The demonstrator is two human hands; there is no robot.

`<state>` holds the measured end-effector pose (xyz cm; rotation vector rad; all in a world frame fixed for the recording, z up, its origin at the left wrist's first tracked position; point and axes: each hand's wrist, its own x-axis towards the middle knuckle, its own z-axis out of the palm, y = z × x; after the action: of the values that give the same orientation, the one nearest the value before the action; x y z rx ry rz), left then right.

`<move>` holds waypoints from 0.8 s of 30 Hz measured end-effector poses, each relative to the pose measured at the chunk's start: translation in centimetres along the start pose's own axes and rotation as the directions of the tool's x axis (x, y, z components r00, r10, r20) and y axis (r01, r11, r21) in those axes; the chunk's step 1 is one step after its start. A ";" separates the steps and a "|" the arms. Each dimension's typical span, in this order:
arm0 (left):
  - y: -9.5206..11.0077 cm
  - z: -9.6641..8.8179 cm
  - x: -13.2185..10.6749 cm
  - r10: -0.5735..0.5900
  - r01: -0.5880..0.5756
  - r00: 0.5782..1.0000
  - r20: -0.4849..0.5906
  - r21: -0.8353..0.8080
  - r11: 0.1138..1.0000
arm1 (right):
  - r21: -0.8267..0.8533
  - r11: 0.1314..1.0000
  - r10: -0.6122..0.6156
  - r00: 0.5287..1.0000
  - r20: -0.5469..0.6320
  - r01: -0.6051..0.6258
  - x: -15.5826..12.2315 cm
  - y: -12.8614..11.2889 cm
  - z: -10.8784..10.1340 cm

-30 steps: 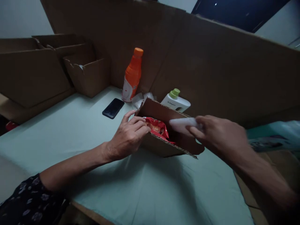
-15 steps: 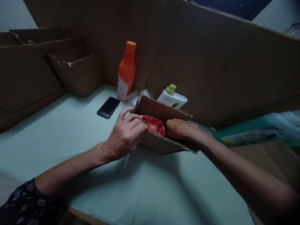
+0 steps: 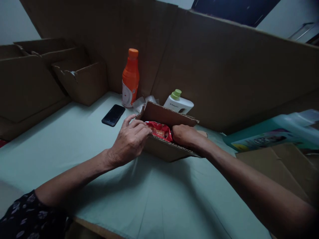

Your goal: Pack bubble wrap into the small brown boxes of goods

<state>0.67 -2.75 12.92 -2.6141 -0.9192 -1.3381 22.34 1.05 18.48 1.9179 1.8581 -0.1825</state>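
Observation:
A small cardboard box [image 3: 161, 151] stands open at the top on the pale green cloth [image 3: 119, 196]. Inside it lies a shiny red packet [image 3: 160, 130] with a food picture on it. My left hand [image 3: 132, 137] is closed over the box's left end, its fingertips at the rim and against the packet's left side. Down in the right part of the box is my right hand [image 3: 183, 135], curled like a fist beside the packet. The box wall and the hand itself hide its fingertips, so what they hold does not show.
Behind the box are an orange bottle [image 3: 131, 78], clear plastic wrapping [image 3: 138, 105] and a white bottle with a green cap [image 3: 178, 102]. A black phone [image 3: 113, 115] lies left. Cardboard bins [image 3: 82, 81] stand far left; a large teal jug [image 3: 271, 132] lies right. A tall cardboard wall [image 3: 224, 66] closes the back.
The view has shifted slightly, so most things appear a little further left. Both hands keep their places at the box, and the red packet stays inside it.

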 end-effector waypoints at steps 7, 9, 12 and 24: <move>-1.1 -0.6 -1.7 -0.047 0.027 0.980 -0.193 -0.108 0.994 | 0.206 0.976 0.143 0.903 -0.406 -0.062 -6.9 5.8 -0.4; -2.3 -0.5 -2.7 -0.157 0.124 0.971 -0.178 -0.181 0.976 | 0.421 0.907 0.266 0.786 -0.558 -0.008 -9.9 8.5 1.7; -4.4 1.1 -4.0 -0.366 0.374 0.926 0.088 -0.322 0.870 | 0.684 0.727 0.365 0.809 -0.461 0.062 -11.7 10.0 6.9; -3.2 4.8 -6.1 -0.484 0.601 0.790 0.375 -0.628 0.495 | 0.804 0.575 0.292 0.880 -0.374 0.151 -6.2 2.6 15.0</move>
<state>-0.32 -1.51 4.72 -3.1625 -1.6540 -2.0310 27.69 -10.71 8.28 2.8879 2.2221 -0.7325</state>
